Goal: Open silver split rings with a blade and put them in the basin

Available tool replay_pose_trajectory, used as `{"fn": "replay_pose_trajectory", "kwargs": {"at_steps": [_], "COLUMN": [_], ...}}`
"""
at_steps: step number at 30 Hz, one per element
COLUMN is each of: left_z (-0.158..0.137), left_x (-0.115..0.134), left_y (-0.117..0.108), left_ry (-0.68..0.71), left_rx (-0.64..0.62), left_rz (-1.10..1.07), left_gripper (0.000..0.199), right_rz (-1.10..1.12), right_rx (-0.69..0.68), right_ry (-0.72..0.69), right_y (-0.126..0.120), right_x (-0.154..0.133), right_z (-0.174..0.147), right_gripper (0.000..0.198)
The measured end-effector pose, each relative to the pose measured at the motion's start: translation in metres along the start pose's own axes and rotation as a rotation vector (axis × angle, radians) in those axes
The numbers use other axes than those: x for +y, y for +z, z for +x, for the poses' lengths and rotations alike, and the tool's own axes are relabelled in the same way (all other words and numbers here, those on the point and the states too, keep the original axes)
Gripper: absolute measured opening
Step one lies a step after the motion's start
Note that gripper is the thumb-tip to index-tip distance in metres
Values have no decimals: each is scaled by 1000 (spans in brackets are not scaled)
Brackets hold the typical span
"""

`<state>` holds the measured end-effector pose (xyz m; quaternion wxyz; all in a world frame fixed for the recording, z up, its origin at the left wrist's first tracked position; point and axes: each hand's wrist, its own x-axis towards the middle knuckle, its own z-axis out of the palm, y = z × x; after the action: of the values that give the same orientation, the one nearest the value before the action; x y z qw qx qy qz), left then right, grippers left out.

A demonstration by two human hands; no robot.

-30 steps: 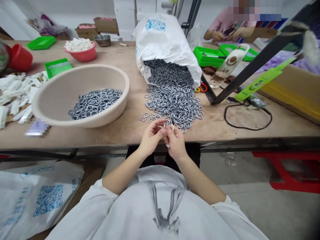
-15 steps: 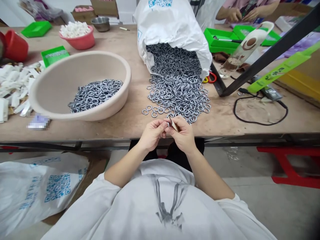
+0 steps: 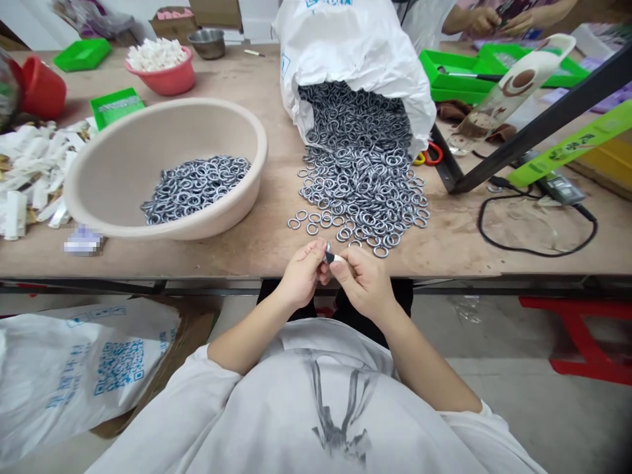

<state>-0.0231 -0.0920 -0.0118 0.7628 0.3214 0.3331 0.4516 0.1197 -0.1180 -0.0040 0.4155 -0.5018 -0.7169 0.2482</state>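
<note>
My left hand is closed in a pinch on a small grey ring, mostly covered by the fingertips. Between the thumb and fingers of my right hand is a small white tool with a black tip; its tip touches or nearly touches the ring, and its kind is unclear. Both hands meet at the table's front edge. Just beyond them lies a heap of loose grey rings, spilling from a white sack. To the left, a beige basin holds more rings.
White pieces lie left of the basin, with a pink bowl behind. A black metal bar slants across the right side, near a looped cable and orange-handled scissors. Another person's hands work at the far right.
The right hand has turned and drawn slightly apart from the left, and the tool's black tip now shows at the ring. The whole view has shifted a little.
</note>
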Motion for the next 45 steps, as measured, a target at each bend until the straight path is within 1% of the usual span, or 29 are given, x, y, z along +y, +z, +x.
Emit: {"fn": "replay_pose_trajectory", "kwargs": {"at_steps": [4, 7, 9, 12, 13, 15, 19, 20, 22, 24, 25, 27, 30, 32, 34, 37, 39, 42, 45], "left_z": [1, 1, -2, -7, -8, -8, -3, -2, -1, 0, 1, 3, 7, 8, 9, 7, 6, 3, 0], "left_x": [2, 2, 2, 5, 7, 12, 19, 20, 22, 24, 25, 25, 19, 12, 5, 1, 2, 6, 6], "left_y": [1, 1, 2, 2, 1, -5, -23, -27, -33, -35, -35, -31, -18, -9, -1, 4, 5, 6, 8], "left_ry": [-48, -71, -76, -93, -91, -60, 48, 69, 82, 48, 24, -16, -38, -40, -17, 36, 38, 21, 23], "left_rx": [-8, -30, -88, -219, -226, -161, 11, 40, 89, 111, 113, 110, 89, 61, 52, 75, 74, 33, -20], "left_rz": [-6, -25, -27, -1, 7, 29, 102, 98, 62, 14, -12, -56, -78, -53, -29, -21, -22, -20, -11], "left_gripper": [55, 54, 54, 54, 53, 50, 42, 42, 39, 34, 32, 30, 36, 42, 47, 50, 51, 52, 52], "right_rz": [-102, -119, -108, -91, -107, -216, -590, -644, -653, -543, -443, -145, 354, 540, 593, 578, 585, 633, 681], "right_rx": [3, -15, 7, 111, 129, 118, 18, -3, -21, 16, 50, 124, 199, 214, 235, 241, 235, 246, 198], "right_ry": [-52, -50, 12, 181, 223, 243, 243, 256, 274, 267, 259, 255, 285, 303, 286, 251, 261, 240, 237], "right_y": [3, 3, 0, -8, -10, -11, -1, 2, 3, 1, 0, -2, 4, 14, 24, 33, 33, 28, 24], "right_x": [-4, 0, 8, 25, 30, 37, 40, 40, 43, 46, 46, 45, 34, 25, 19, 15, 14, 11, 8], "right_z": [-1, 1, 4, 14, 18, 26, 40, 43, 47, 50, 51, 49, 38, 28, 19, 11, 9, 12, 16], "right_gripper": [41, 42, 45, 48, 48, 42, 23, 20, 16, 14, 14, 16, 23, 27, 27, 24, 26, 33, 35]}}
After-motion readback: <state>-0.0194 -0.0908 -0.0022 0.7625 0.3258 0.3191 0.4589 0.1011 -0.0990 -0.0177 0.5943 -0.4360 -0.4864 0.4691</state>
